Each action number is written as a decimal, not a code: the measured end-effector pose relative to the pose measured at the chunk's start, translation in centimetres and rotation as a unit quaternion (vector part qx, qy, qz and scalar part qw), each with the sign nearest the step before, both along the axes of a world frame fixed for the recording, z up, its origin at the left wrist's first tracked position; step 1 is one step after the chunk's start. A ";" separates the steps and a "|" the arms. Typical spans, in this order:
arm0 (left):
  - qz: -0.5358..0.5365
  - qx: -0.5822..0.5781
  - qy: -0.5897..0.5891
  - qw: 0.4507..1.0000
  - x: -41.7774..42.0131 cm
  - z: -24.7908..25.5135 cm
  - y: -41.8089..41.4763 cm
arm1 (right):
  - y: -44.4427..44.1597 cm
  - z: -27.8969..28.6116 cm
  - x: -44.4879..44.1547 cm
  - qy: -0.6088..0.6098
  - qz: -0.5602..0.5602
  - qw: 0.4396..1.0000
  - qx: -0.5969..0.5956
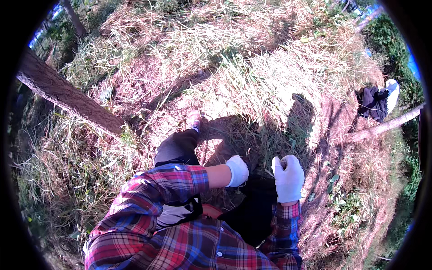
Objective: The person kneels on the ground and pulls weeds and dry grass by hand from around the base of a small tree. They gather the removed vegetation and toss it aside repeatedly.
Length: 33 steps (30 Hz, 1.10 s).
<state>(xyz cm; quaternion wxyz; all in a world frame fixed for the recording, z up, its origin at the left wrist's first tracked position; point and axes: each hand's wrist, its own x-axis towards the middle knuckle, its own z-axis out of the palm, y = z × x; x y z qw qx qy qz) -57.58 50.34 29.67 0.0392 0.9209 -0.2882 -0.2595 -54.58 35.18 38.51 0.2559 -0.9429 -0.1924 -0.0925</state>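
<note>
My left hand (237,171), in a white glove, is bent at the wrist over the gap between my legs; its fingers are hidden from view. To the right of it is my right hand (288,175), also in a white glove, with curled fingers and the thumb near them. Whether anything thin is held in it cannot be told. The two hands are apart. Shaded grass (260,143) lies just beyond them. My legs in dark trousers are spread, and one shoe (193,119) rests on the dry ground.
A thick tree trunk (72,96) slants in from the left. A thinner trunk (381,127) stands at the right, beside a dark cloth item (373,101) and a white object (392,94). Cut dry grass (249,74) covers the ground ahead, with leafy plants (347,209) at the lower right.
</note>
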 end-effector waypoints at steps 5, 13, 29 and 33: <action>0.011 -0.300 -0.053 0.952 -0.3 5.3 5.8 | -1.8 -4.9 2.8 0.094 0.111 0.988 -0.054; 0.231 0.029 0.084 0.969 2.0 -4.7 24.3 | 0.8 -3.0 2.2 0.334 0.143 0.912 -0.189; 0.728 -0.125 -0.157 0.656 -0.6 -28.9 39.8 | 6.9 -4.8 10.4 0.399 0.111 0.891 -0.184; 0.811 -0.148 -0.133 0.549 -8.5 -29.6 37.9 | 8.6 -4.5 11.8 0.394 0.110 0.889 -0.204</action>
